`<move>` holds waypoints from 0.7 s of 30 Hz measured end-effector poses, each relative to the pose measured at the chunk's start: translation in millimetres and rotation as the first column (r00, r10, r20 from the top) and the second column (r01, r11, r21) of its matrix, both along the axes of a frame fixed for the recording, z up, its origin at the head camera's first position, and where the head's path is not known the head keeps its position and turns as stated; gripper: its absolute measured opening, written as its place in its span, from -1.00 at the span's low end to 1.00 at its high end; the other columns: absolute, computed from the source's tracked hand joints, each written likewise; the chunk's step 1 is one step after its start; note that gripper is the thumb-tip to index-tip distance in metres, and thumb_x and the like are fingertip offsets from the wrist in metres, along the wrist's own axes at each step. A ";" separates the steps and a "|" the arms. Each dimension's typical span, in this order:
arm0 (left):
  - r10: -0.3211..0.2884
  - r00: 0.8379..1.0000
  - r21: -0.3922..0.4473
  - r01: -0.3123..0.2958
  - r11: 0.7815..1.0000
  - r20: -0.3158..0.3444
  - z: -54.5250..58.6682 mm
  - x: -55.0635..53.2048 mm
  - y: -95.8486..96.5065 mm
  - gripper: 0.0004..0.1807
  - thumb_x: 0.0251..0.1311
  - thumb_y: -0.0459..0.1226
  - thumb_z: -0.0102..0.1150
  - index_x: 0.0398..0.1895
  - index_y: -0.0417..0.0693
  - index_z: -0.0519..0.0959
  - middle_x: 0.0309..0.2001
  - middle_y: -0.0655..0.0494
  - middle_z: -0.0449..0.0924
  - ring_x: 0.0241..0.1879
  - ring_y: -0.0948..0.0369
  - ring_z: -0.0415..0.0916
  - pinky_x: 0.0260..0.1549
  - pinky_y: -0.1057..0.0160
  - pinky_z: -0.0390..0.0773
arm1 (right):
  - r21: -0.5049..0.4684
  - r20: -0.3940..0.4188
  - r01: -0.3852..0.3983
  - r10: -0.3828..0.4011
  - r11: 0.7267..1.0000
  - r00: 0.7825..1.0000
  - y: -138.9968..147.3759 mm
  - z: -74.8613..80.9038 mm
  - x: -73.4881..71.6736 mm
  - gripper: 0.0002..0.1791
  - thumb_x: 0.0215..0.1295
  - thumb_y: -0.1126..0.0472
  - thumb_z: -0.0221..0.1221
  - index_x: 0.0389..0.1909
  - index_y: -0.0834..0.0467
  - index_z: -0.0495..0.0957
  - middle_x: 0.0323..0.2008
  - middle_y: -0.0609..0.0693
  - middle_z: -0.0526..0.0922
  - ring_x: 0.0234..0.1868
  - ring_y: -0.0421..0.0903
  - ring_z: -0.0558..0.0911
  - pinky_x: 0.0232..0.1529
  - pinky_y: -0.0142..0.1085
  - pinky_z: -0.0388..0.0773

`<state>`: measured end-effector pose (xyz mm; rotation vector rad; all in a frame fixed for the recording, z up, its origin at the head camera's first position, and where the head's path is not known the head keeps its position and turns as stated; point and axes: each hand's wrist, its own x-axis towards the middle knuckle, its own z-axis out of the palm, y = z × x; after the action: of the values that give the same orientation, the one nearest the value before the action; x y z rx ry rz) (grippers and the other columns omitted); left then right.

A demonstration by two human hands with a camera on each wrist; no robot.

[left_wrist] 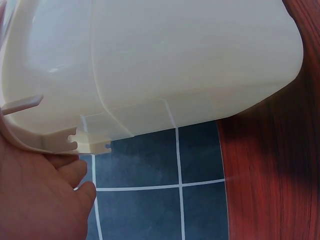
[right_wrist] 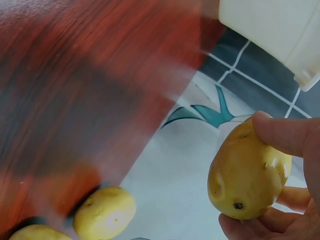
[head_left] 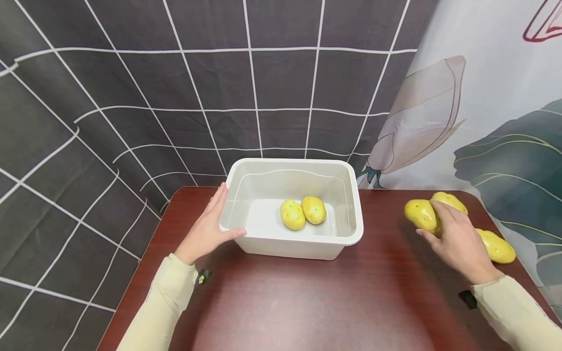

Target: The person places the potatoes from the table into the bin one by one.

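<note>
we have the right hand (head_left: 461,239) pinching a potato (head_left: 420,214), thumb on one side and fingers curled under the other, as the right wrist view shows. the held potato sits at ten o'clock from the middle of that hand, over the right side of the table (head_left: 285,302). seen from the head, its long axis runs roughly from ten to four o'clock.

the relation that matters, we judge, is between this potato and the pale bin (head_left: 285,247): the bin lies at nine o'clock from the right fingers, well apart, its long side running three to nine. the left hand (head_left: 206,235) is nearer the bin, at its seven-to-nine o'clock corner, thumb over the rim and the lower fingers curled beneath it.

inside the bin we count two potatoes, a left one (head_left: 292,215) and a right one (head_left: 313,210), side by side and seemingly touching. two more lie by the right hand: a far potato (head_left: 451,201) at twelve o'clock and a near potato (head_left: 496,246) at three.

we find no brand, label or readable writing; a red outline (head_left: 537,40) at two o'clock is cut off, so we cannot tell whether it is lettering.
</note>
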<state>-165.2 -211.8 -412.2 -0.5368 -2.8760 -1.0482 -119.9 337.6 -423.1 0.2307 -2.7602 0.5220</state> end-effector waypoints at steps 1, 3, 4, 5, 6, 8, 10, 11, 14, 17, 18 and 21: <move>0.001 1.000 -0.003 -0.001 1.000 -0.002 0.1 0.1 0.0 0.27 0.03 0.11 0.48 0.63 -0.11 -0.13 0.64 0.14 -0.27 0.58 0.04 -0.21 0.39 -0.21 0.12 | -0.002 -0.009 -0.007 0.007 1.000 1.000 -1.0 0.9 -0.2 -0.03 -0.08 0.33 0.53 0.36 0.45 0.25 0.22 0.51 0.37 0.17 0.48 0.34 0.14 0.42 0.26; 0.002 1.000 -0.009 -0.002 1.000 -0.007 0.2 0.1 0.1 0.28 0.03 0.12 0.48 0.63 -0.12 -0.13 0.64 0.13 -0.27 0.58 0.04 -0.20 0.40 -0.20 0.12 | -0.007 -0.023 -0.019 0.019 1.000 1.000 -3.1 2.8 -0.5 -0.04 -0.08 0.33 0.53 0.35 0.44 0.26 0.21 0.51 0.38 0.16 0.48 0.35 0.15 0.41 0.26; 0.002 1.000 -0.009 -0.003 1.000 -0.008 0.4 0.2 0.3 0.28 0.03 0.12 0.48 0.63 -0.13 -0.13 0.64 0.12 -0.27 0.58 0.04 -0.20 0.40 -0.19 0.12 | -0.008 -0.031 -0.026 0.025 1.000 0.999 -4.2 3.6 -0.8 -0.04 -0.09 0.33 0.53 0.35 0.44 0.26 0.21 0.50 0.39 0.16 0.48 0.36 0.15 0.41 0.26; 0.002 1.000 -0.007 -0.002 1.000 -0.008 0.6 0.4 0.4 0.28 0.03 0.12 0.48 0.63 -0.13 -0.13 0.64 0.12 -0.27 0.58 0.04 -0.20 0.40 -0.19 0.12 | -0.009 -0.035 -0.029 0.029 1.000 0.999 -5.2 4.6 -0.9 -0.03 -0.09 0.33 0.53 0.36 0.44 0.26 0.20 0.50 0.39 0.16 0.48 0.36 0.15 0.41 0.26; 0.002 1.000 -0.006 -0.002 1.000 -0.008 0.7 0.4 0.4 0.28 0.03 0.11 0.49 0.63 -0.14 -0.13 0.64 0.12 -0.27 0.58 0.04 -0.20 0.40 -0.20 0.12 | -0.010 -0.038 -0.032 0.032 0.999 0.999 -6.3 5.5 -0.9 -0.03 -0.09 0.33 0.53 0.36 0.44 0.26 0.20 0.51 0.39 0.16 0.48 0.36 0.15 0.41 0.26; 0.003 1.000 -0.002 -0.003 1.000 -0.008 0.8 0.6 0.6 0.28 0.03 0.11 0.49 0.63 -0.14 -0.12 0.64 0.12 -0.27 0.58 0.03 -0.19 0.40 -0.19 0.13 | -0.011 -0.043 -0.039 0.038 0.999 0.998 -8.4 6.9 -0.9 -0.02 -0.09 0.33 0.53 0.37 0.44 0.26 0.20 0.51 0.39 0.15 0.48 0.36 0.16 0.40 0.26; 0.002 1.000 0.000 -0.002 1.000 -0.008 0.3 0.6 0.6 0.28 0.03 0.10 0.49 0.63 -0.14 -0.12 0.64 0.11 -0.26 0.58 0.03 -0.20 0.39 -0.20 0.13 | -0.009 -0.051 -0.044 0.044 0.999 0.998 -10.7 9.0 -0.7 -0.02 -0.09 0.33 0.54 0.37 0.44 0.26 0.19 0.50 0.40 0.16 0.47 0.37 0.16 0.39 0.27; 0.002 1.000 -0.002 -0.002 1.000 -0.009 0.1 0.6 0.5 0.28 0.03 0.09 0.49 0.63 -0.14 -0.13 0.64 0.10 -0.26 0.58 0.03 -0.20 0.39 -0.20 0.13 | -0.009 -0.054 -0.045 0.045 0.999 0.998 -11.8 10.0 -0.5 -0.02 -0.09 0.33 0.54 0.37 0.44 0.26 0.19 0.49 0.41 0.16 0.46 0.37 0.15 0.38 0.27; 0.001 1.000 -0.003 -0.001 1.000 -0.012 -0.7 0.3 0.3 0.27 0.03 0.09 0.49 0.63 -0.13 -0.12 0.64 0.09 -0.25 0.58 0.04 -0.21 0.39 -0.21 0.13 | -0.006 -0.065 -0.048 0.047 0.999 0.997 -15.0 13.1 -0.2 -0.04 -0.10 0.32 0.54 0.35 0.44 0.28 0.19 0.48 0.42 0.17 0.45 0.37 0.15 0.36 0.28; 0.001 1.000 -0.003 -0.001 1.000 -0.012 -0.9 0.2 0.1 0.27 0.03 0.11 0.48 0.63 -0.12 -0.13 0.64 0.09 -0.26 0.58 0.04 -0.22 0.39 -0.21 0.13 | -0.003 -0.065 -0.045 0.044 0.999 0.997 -17.6 15.6 0.6 -0.03 -0.10 0.31 0.54 0.35 0.44 0.28 0.19 0.48 0.42 0.17 0.46 0.38 0.17 0.36 0.27; 0.002 1.000 -0.002 -0.002 1.000 -0.012 -0.8 0.1 0.1 0.27 0.03 0.12 0.48 0.63 -0.12 -0.13 0.64 0.09 -0.26 0.58 0.04 -0.21 0.39 -0.21 0.13 | -0.003 -0.063 -0.043 0.043 0.999 0.997 -18.5 16.2 1.0 -0.03 -0.10 0.32 0.55 0.36 0.44 0.28 0.19 0.49 0.42 0.17 0.47 0.38 0.17 0.37 0.27; 0.004 1.000 -0.001 -0.004 1.000 -0.007 -0.2 0.4 0.4 0.29 0.02 0.15 0.47 0.63 -0.11 -0.13 0.64 0.11 -0.26 0.58 0.04 -0.22 0.40 -0.20 0.13 | -0.003 -0.055 -0.041 0.041 0.999 0.998 -21.0 17.9 2.3 -0.01 -0.10 0.32 0.55 0.37 0.44 0.26 0.19 0.50 0.41 0.15 0.48 0.37 0.18 0.38 0.25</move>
<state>-164.8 -211.4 -412.4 -0.5338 -2.8707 -1.0419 -117.6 316.7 -405.2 0.2965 -2.7057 0.5244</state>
